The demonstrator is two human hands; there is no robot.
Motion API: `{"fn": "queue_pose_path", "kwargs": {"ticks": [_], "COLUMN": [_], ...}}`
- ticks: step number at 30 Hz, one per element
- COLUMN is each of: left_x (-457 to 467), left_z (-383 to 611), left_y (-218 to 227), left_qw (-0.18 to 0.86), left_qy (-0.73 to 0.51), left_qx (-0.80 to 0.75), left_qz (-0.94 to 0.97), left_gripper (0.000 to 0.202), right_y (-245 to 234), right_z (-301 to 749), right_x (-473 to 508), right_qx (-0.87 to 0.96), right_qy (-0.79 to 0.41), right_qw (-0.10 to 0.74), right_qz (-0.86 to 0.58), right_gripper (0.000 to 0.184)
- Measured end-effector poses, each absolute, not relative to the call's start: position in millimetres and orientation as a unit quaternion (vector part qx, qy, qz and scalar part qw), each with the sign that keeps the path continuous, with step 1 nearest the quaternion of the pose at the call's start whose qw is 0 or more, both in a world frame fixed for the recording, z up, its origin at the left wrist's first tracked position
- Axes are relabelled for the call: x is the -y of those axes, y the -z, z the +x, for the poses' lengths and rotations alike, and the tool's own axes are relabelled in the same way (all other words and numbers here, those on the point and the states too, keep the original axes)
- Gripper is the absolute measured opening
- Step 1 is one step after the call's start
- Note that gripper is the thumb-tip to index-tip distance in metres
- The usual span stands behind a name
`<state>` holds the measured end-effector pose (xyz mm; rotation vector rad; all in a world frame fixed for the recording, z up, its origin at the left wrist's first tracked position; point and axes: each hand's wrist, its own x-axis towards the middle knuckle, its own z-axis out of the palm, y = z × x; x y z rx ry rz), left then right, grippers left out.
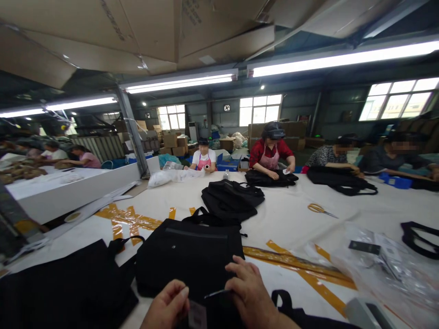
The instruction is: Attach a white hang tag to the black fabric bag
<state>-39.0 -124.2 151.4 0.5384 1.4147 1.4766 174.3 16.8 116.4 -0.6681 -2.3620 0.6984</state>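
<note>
A black bag (181, 251) with a zip line across its upper part lies flat in front of me. Over its lower edge, my left hand (168, 305) is closed in a pinch, apparently on a small grey see-through tag (198, 315) at the thumb. My right hand (249, 292) is over the bag's right side, its fingers closed round a slim dark pointed tool (216, 294). The tool's tip points left toward the left hand; its kind cannot be made out.
More black bags lie at left (68, 283) and beyond (233, 196). Orange tape (291, 260) crosses the white table (288, 205). Yellow-handled scissors (317, 209) and clear plastic bags (380, 260) are at right. Several co-workers, one in red sleeves (257, 155), sit opposite.
</note>
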Motion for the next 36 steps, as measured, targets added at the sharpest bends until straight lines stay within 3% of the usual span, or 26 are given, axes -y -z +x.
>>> {"fn": "queue_pose_path", "kwargs": {"ticks": [6,11,14,18,25,29,36], "left_x": [121,117,115,115,119,117,103], "left_z": [-49,-42,-41,-44,-41,-37,-25], "left_y": [-166,-160,-151,-150,-185,-197,-204], "left_qw": [0.277,0.178,0.131,0.149,0.323,0.304,0.266], "left_qy": [-0.373,-0.324,-0.299,-0.251,-0.172,-0.198,-0.212], "left_qx": [-0.738,-0.771,-0.780,-0.757,-0.637,-0.610,-0.563], "left_qz": [0.490,0.518,0.534,0.585,0.678,0.704,0.753], "left_gripper": [0.030,0.045,0.027,0.016,0.041,0.051,0.029], "right_y": [-136,-133,-131,-139,-160,-137,-119], "right_z": [180,181,183,187,196,205,207], "right_x": [-19,-17,-16,-16,-32,-44,-47], "right_qx": [0.887,0.870,0.868,0.866,0.776,0.699,0.653], "right_qy": [-0.294,-0.327,-0.334,-0.350,-0.559,-0.668,-0.732], "right_qw": [0.216,0.180,0.188,0.184,0.127,0.064,0.050], "right_qz": [-0.282,-0.321,-0.316,-0.306,-0.263,-0.249,-0.189], "right_gripper": [0.016,0.020,0.020,0.021,0.025,0.030,0.039]}}
